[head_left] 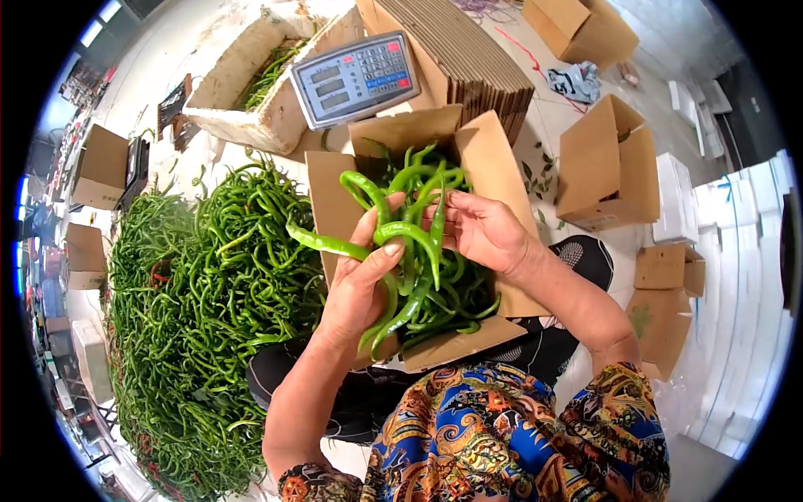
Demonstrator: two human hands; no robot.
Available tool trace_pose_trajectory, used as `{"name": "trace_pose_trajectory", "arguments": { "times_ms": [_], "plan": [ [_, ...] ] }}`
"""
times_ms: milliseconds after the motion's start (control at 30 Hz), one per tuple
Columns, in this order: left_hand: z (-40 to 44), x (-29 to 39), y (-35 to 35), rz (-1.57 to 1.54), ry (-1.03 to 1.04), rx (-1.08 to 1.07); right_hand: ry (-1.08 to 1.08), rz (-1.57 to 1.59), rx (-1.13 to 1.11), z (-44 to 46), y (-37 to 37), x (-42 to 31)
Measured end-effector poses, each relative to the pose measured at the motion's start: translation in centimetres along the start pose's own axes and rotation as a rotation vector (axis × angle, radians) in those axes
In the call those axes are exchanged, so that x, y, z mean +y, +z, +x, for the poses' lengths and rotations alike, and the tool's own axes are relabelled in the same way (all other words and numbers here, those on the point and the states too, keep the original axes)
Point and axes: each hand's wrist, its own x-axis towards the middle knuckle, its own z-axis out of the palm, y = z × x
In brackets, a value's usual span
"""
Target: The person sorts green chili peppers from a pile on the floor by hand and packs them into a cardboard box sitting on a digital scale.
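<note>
My left hand [365, 272] is closed around several long, curved green chili peppers [408, 233], its thumb pressed across them. They stick out on both sides of the hand, above an open cardboard box [339, 197]. Inside the box lie more green chili peppers [452, 289]. At the right of the bunch, my right hand [489, 234] has its fingers curled in against a green chili pepper [438, 222] that hangs upright. That pepper partly hides the right fingertips. Between my legs the box stands with its flaps folded outward.
A large heap of green chili peppers [217, 318] covers the floor at left. Behind the box are a digital scale display [355, 79], a white foam box [276, 125] and stacked flat cardboard [468, 50]. An open cardboard box [606, 167] stands at right.
</note>
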Motion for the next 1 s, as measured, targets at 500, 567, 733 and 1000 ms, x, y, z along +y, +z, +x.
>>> {"name": "trace_pose_trajectory", "arguments": {
  "times_ms": [500,567,733,1000],
  "plan": [
    [2.3,0.5,-0.9,1.283,0.403,0.153,-0.078,-0.411,0.411,-1.3,-3.7,2.0],
    [2.1,1.2,-1.5,1.389,0.491,0.107,-0.099,-0.53,0.411,-1.5,-4.3,2.5],
    [1.9,2.3,-2.2,1.359,0.62,0.164,0.041,-0.823,0.555,-2.9,-1.7,1.3],
    [-0.2,2.3,-1.9,0.616,-0.054,0.247,-0.214,-1.248,0.477,-5.1,-0.7,-2.8]
  ]
}}
